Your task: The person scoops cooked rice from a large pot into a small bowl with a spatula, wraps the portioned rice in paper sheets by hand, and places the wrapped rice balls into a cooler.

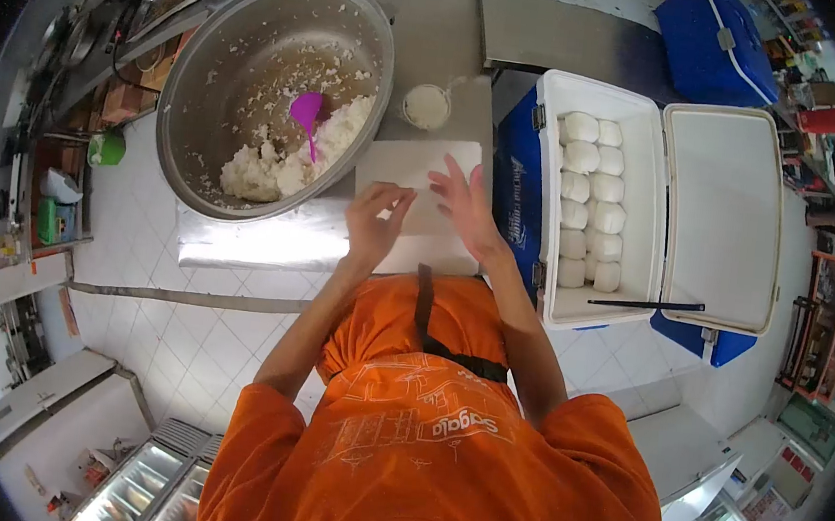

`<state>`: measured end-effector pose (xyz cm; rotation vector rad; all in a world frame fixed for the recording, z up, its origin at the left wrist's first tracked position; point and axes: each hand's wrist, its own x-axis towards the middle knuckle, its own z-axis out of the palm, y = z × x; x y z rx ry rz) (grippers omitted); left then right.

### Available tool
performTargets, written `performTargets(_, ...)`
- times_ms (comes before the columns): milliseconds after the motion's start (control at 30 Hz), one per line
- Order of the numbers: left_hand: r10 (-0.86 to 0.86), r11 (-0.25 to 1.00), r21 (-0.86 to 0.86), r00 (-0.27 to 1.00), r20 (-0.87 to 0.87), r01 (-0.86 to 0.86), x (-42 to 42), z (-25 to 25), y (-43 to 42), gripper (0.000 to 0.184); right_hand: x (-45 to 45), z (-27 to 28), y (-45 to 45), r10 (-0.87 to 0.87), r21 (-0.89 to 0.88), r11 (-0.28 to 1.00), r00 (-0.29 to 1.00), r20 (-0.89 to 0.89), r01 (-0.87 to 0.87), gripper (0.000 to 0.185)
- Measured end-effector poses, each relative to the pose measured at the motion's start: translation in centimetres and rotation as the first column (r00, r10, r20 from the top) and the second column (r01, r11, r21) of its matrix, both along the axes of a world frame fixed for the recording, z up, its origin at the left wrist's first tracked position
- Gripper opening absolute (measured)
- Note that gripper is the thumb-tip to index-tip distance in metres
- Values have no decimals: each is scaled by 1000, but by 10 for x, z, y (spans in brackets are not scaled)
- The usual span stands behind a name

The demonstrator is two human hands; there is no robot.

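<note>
Over a pale sheet or board [392, 163] on the metal counter, my left hand [378, 219] has its fingers bent and thumb near the fingertips; anything between them is too small to make out. Beside it, my right hand [465, 205] is spread with its fingers apart, holding nothing. A large metal pot [175, 122] at the left holds white rice-like food [255, 173] and a purple scoop [305, 109]. Just beyond the sheet stands a small round container [426, 107] with white contents.
At the right, an open blue and white cooler [537, 172] holds several white wrapped portions [607, 188], its lid [724, 210] folded outward. Another blue cooler [720, 44] is at the back right. Shelves line the left side.
</note>
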<state>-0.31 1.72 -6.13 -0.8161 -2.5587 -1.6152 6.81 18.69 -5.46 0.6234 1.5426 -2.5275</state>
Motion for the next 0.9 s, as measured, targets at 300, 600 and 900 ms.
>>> performTargets(300,-220,967,-181,942,-252,177,6,9,-2,24,6,-12,-3,-30,-172,985,998,-54,21,94)
performTargets(600,-263,698,-716,923,-281,-20,22,-14,-18,51,35,-62,-11,-110,325,938,993,-39,117,80)
performTargets(900,-402,527,-850,887,-227,22,57,-31,-28,66,74,-96,-35,-85,853,514,984,156,-91,65)
